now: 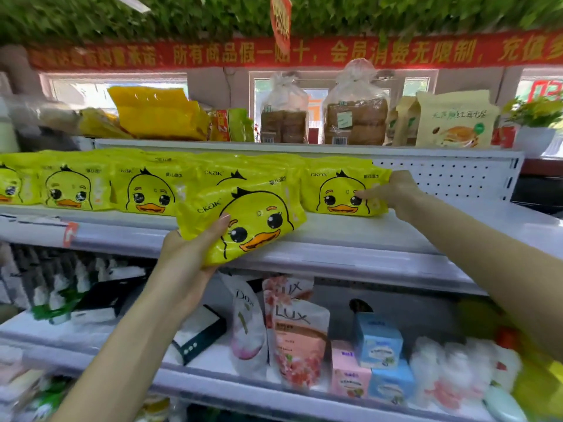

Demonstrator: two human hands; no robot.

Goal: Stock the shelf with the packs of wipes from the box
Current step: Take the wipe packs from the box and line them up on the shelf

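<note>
Several yellow duck-face packs of wipes (149, 187) stand in a row on the white middle shelf (350, 236). My left hand (189, 248) grips another yellow pack of wipes (243, 220) by its lower left corner, tilted, in front of the row and over the shelf's front edge. My right hand (393, 190) holds the right end of the rightmost standing pack (338, 190), thumb across its front and fingers behind. The box is out of view.
The shelf stretch right of the row shows bare white board and a pegboard back (451, 175). Above stand bread bags (356, 117) and yellow packets (158, 114). Below are Dove and Lux pouches (298, 336) and small soap boxes (377, 342).
</note>
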